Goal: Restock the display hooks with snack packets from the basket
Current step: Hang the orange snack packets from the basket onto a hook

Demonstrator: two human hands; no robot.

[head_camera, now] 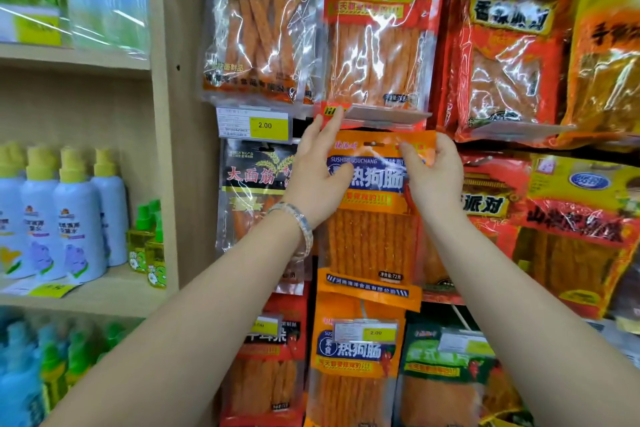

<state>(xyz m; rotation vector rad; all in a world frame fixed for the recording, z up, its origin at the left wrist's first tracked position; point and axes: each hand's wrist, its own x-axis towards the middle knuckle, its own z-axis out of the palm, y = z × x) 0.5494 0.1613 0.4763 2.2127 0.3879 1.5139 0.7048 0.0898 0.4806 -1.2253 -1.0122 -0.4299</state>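
Both hands are up at the display wall, and the orange packet [372,236] sits between them at the centre of the frame. The right hand [433,173] pinches the packet's top right corner, thumb and fingers clamped on the film. The left hand [318,170] is on the top left edge: its thumb presses on the front, and its fingers are straight, reaching up to the bottom edge of the red packet [377,28] hanging above.

The hang slot [374,143] is level with the fingertips, just under that red packet. No hook shows through it, so I can't tell whether it is threaded yet. My read is that we're at the hanging step: the packet is lined up but not let go.

The wall looks well stocked. A black-topped packet [258,191] hangs to the left of centre, a matching orange packet below [356,357] hangs behind a yellow price tag [377,333], and red and yellow packets fill the right side. Another yellow price tag [268,125] sits just left of the left hand's fingers.

The basket is out of view, so how many packets remain is anyone's guess. This one, at least, is not yet finished.
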